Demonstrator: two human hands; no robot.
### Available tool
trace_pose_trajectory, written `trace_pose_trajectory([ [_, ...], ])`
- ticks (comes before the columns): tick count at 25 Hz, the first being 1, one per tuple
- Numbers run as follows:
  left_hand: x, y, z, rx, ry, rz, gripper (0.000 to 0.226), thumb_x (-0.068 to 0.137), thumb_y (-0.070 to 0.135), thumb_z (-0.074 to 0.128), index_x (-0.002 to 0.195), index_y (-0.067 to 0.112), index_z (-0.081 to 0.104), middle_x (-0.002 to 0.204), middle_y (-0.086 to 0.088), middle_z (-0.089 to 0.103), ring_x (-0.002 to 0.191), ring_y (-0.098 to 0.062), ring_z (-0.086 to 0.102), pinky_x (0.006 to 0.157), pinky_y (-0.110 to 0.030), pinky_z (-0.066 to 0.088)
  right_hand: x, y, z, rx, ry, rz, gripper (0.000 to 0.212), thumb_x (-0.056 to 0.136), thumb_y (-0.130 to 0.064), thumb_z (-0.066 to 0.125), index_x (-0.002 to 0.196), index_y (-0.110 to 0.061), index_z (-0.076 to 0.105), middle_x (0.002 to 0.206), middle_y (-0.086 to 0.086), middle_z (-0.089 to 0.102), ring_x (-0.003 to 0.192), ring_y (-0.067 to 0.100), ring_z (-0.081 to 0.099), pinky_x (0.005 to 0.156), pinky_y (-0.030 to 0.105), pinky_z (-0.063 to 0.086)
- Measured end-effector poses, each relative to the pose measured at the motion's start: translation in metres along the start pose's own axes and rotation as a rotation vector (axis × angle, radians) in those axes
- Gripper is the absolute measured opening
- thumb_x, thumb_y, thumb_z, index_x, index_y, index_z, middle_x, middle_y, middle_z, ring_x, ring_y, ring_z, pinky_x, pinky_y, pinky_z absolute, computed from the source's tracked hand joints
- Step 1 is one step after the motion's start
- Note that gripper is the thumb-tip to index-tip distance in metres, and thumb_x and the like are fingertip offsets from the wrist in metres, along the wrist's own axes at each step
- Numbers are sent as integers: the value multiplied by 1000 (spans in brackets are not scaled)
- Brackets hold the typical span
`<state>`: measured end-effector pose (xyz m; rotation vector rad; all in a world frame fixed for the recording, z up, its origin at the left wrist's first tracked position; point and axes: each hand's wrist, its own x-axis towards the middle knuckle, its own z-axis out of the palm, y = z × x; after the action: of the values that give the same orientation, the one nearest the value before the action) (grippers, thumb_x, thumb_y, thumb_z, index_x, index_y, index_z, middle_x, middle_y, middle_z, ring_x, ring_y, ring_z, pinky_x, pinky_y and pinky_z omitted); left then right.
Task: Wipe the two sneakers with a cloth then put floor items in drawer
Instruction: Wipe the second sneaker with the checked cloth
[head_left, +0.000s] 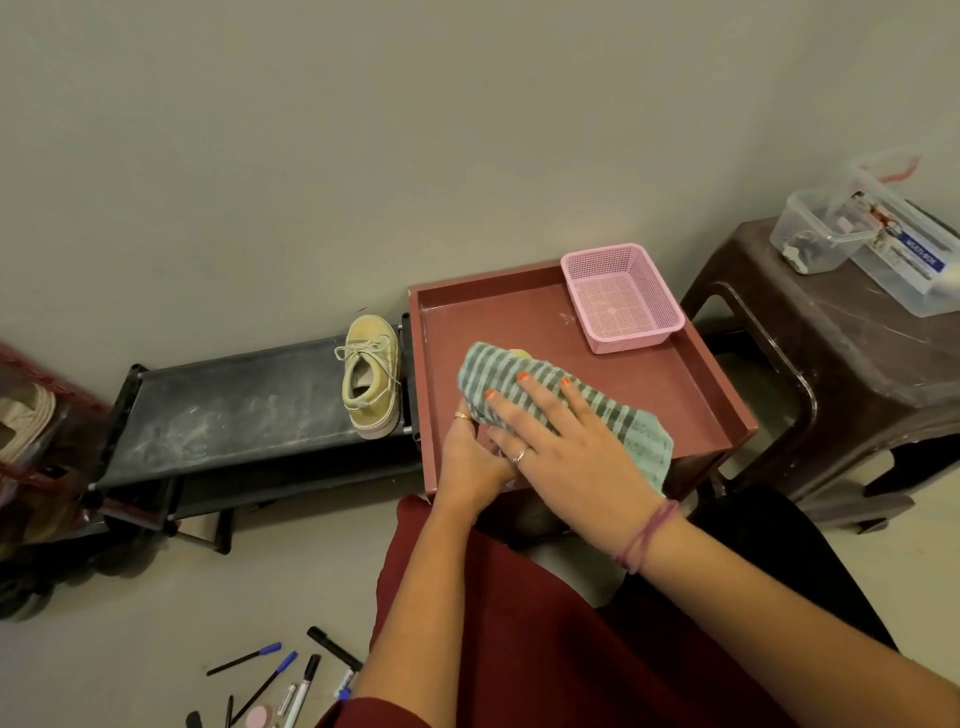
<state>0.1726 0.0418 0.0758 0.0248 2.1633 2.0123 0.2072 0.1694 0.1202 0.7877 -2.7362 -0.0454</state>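
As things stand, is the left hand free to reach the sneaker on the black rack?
Probably not at once: the left hand is busy under the striped cloth beside the right hand. The path to the sneaker looks unobstructed.

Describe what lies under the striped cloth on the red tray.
A sliver of yellow peeks out at the striped cloth's far edge, probably the second sneaker; the rest is covered by the cloth and the right hand.

Drawer half free, right-back corner blocked.
You had bare drawer (519, 312) floor left; pink basket (621, 299) filled its back-right corner.
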Motion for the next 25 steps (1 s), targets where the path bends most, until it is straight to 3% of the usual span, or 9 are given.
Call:
trace_pose_trajectory([
  [4, -3, -1, -6, 35, 54, 6, 55, 77, -8, 71, 118, 22, 51, 101, 14, 63, 88, 2, 66, 59, -7, 48, 1, 9, 6, -110, 36, -191, 33, 84, -21, 56, 116, -22, 64, 138, 1, 52, 131, 31, 45, 107, 51, 36],
  [7, -5, -4, -3, 35, 58, 40, 63, 67, -17, 73, 106, 30, 57, 92, 16, 71, 87, 1, 68, 65, -13, 52, 5, 41, 21, 5, 145, -340, 37, 91, -18, 50, 125, -29, 56, 136, -7, 54, 133, 20, 42, 113, 43, 26],
  [11, 1, -4, 10, 36, 52, 58, 69, 55, -4, 83, 117, 17, 58, 103, 2, 72, 96, -11, 69, 79, -27, 54, -5, 57, 44, 290, 332, -111, 52, 85, -1, 50, 131, -24, 46, 129, -7, 57, 129, 18, 42, 111, 44, 26],
  [15, 4, -3, 21, 2, 73, 48, 78, 57, -3, 86, 125, 16, 53, 112, 8, 65, 104, 0, 63, 81, -13, 49, -4, 58, 45, 596, 431, 67, 51, 77, 2, 42, 123, -16, 54, 127, -1, 57, 127, 19, 44, 111, 39, 31],
  [17, 7, -5, 18, -9, 77, 59, 82, 56, 0, 88, 127, 20, 51, 117, 10, 62, 109, 2, 59, 87, -16, 49, 1, 61, 43, 726, 409, 144, 62, 68, 10, 40, 122, -16, 57, 129, -3, 55, 131, 16, 41, 114, 34, 27],
  [20, 10, -9, 10, -4, 85, 57, 85, 55, 3, 90, 122, 36, 49, 123, 12, 58, 118, 5, 52, 93, -21, 49, 5, 58, 39, 1073, 236, 328, 79, 64, 20, 38, 126, -27, 52, 135, -9, 49, 133, 7, 39, 112, 26, 31],
  [22, 10, -10, 2, 1, 103, 62, 86, 56, 3, 90, 120, 41, 47, 127, 8, 57, 123, -2, 50, 93, -22, 50, 12, 56, 39, 1310, 118, 390, 79, 68, 20, 38, 129, -30, 46, 135, -8, 48, 130, 3, 42, 108, 19, 34],
  [25, 6, -17, -16, -36, 123, 34, 92, 55, 6, 92, 129, 34, 45, 129, 2, 58, 123, -9, 53, 97, -29, 50, 20, 45, 50, 1390, -29, 488, 71, 76, 15, 40, 139, -15, 34, 131, -3, 47, 125, 7, 43, 102, 10, 34],
])
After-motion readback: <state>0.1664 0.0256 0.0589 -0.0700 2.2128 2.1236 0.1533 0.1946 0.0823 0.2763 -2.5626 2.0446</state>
